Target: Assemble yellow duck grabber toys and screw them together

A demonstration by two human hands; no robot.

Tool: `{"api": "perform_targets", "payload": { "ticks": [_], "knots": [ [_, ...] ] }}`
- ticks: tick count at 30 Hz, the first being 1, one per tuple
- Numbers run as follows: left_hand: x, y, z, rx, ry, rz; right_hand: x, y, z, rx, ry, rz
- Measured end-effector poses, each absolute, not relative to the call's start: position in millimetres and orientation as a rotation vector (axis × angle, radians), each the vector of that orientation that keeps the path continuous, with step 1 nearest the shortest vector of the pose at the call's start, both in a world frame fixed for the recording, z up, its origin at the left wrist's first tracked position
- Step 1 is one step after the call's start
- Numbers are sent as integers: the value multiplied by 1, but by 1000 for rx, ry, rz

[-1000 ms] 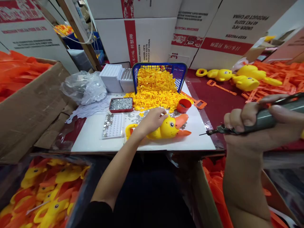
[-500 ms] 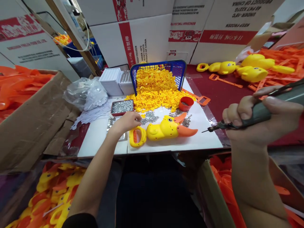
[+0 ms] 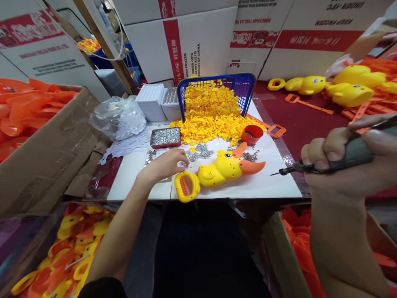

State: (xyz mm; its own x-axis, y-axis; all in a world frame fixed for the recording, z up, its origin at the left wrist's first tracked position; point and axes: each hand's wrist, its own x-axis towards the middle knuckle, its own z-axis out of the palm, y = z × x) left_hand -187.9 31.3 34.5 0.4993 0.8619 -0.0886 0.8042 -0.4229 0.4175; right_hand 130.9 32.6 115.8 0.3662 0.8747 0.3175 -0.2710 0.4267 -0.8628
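A yellow duck toy (image 3: 217,171) with an orange beak and a ring handle lies on the white board (image 3: 266,184). My left hand (image 3: 166,164) rests just left of the duck, over loose silver screws (image 3: 198,152) and a white screw tray; its fingers are curled, and what they pinch is too small to see. My right hand (image 3: 347,163) is at the right, closed around a grey electric screwdriver (image 3: 338,159) whose tip points left toward the duck's beak, a short gap away.
A tipped blue basket (image 3: 245,89) spills small yellow parts. Nearby stand a red tin of screws (image 3: 166,137), a red cup (image 3: 252,134), white trays (image 3: 151,101) and a plastic bag (image 3: 119,116). Cardboard boxes with ducks (image 3: 71,248) and orange parts flank me. More ducks (image 3: 350,89) lie at the far right.
My left hand left the duck's body and moved left to the screws beside the handle. The duck turned slightly, handle toward me. My right hand kept the screwdriver held at the right.
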Motion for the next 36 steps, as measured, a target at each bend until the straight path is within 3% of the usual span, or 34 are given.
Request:
{"api": "perform_targets", "payload": {
  "ticks": [13, 22, 28, 36],
  "knots": [
    [-196, 15, 16, 2302, 1474, 425, 129, 29, 114, -804, -883, 867],
    [-197, -6, 9, 2337, 1622, 996, 132, 23, 116, -779, -911, 875],
    [-116, -46, 17, 2215, 1476, 1605, 118, 17, 124, -691, -917, 911],
    [-26, -70, 8, 1991, 1226, 1841, 109, -17, 124, -522, -1125, 1158]
  ]
}}
